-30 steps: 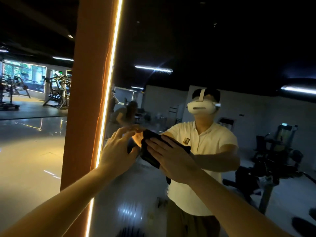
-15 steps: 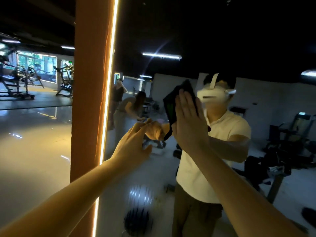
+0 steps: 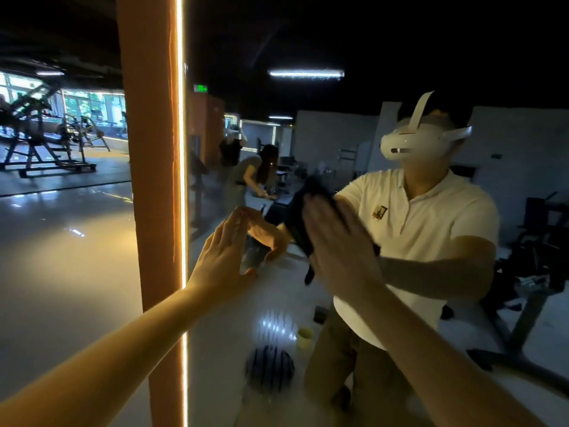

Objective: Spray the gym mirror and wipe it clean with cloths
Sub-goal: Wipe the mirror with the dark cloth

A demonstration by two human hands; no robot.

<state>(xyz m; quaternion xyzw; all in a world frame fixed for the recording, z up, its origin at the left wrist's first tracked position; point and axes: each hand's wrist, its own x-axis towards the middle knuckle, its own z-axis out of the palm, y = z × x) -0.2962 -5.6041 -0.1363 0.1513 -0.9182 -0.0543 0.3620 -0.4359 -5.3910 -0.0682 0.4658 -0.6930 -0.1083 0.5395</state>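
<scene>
Dim gym, tall glass mirror (image 3: 221, 349): flat right hand (image 3: 338, 251) presses dark fabric cloth (image 3: 295, 223) to wipe; open left hand (image 3: 218, 260), nine o'clock, likely braces.

Open mirror glass (image 3: 308, 35) above, below cloth (image 3: 297, 223); orange pillar (image 3: 147, 149) blocks left edge beside left hand (image 3: 221, 257).

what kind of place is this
Most likely a gym. Weight machines stand on the glossy floor at the left, and a tall wall mirror reflects another exercise machine in a wide open hall.
</scene>
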